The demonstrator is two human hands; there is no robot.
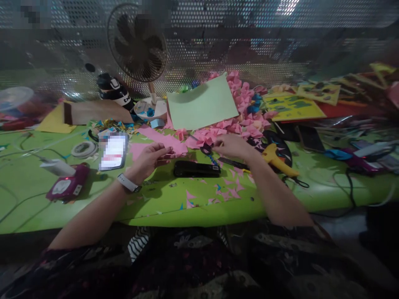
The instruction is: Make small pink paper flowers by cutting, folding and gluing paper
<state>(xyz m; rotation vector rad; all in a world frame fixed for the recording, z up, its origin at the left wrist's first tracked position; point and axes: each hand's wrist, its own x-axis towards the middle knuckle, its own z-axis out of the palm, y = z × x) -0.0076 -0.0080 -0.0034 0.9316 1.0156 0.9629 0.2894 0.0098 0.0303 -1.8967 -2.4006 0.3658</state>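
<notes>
Pink paper strip (169, 141) lay mid-frame, long axis slanting upper left to lower right. Left hand (153, 157) was nearer, fingertips at its lower edge; right hand (232, 146) curled beside scissors (206, 149). Couldn't tell if either gripped anything.

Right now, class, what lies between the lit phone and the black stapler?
In the head view, the person's left hand lies between phone and stapler.

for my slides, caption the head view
Left hand at pink paper, right hand before a heap of pink pieces, over a cluttered green table.
</notes>
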